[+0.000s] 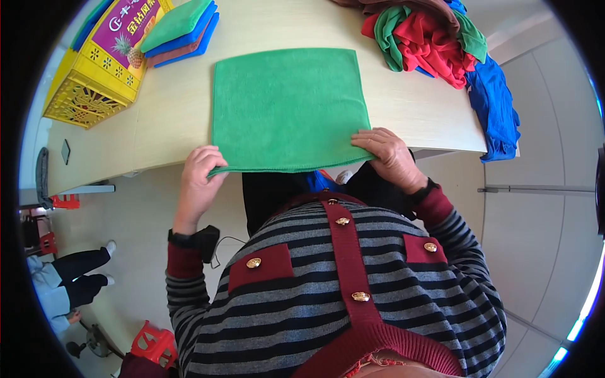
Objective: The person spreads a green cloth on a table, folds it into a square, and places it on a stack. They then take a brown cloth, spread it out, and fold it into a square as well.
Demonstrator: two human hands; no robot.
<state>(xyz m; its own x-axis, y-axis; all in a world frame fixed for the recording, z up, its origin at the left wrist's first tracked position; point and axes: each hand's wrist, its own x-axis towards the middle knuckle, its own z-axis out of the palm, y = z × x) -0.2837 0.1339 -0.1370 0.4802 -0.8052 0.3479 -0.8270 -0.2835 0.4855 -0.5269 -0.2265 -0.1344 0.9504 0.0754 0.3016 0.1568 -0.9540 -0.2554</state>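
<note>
A green towel [290, 107] lies spread flat on the pale table, its near edge at the table's front edge. My left hand [203, 169] is closed on the near left corner, fingers on top and thumb beneath. At the near right corner my right hand [389, 154] grips the towel, its fingers lying over the cloth. The near edge between my hands looks doubled, with layers showing. At the upper left, folded towels [181, 33] in green, blue and brown sit in a small stack.
A yellow plastic basket [94, 88] holding a purple-and-yellow box stands at the table's left. Rumpled red, green, brown and blue cloths [428, 47] are heaped at the far right, a blue one [495, 110] hanging over the edge. A red stool [154, 343] and another person [63, 290] are at lower left.
</note>
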